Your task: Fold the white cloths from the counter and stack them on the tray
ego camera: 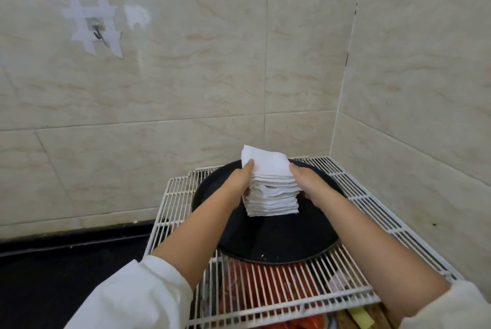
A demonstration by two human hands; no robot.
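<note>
Where they flank the stack of white cloths (271,190), left hand (240,182) and right hand (309,182).

A white wire rack (353,193) sits in the tiled corner, its right edge along the side wall. A round black tray (268,238) lies directly on the rack and fills most of its far half. Red items (255,283) show through the bars below. To the left runs a dark tabletop (66,257).
</note>
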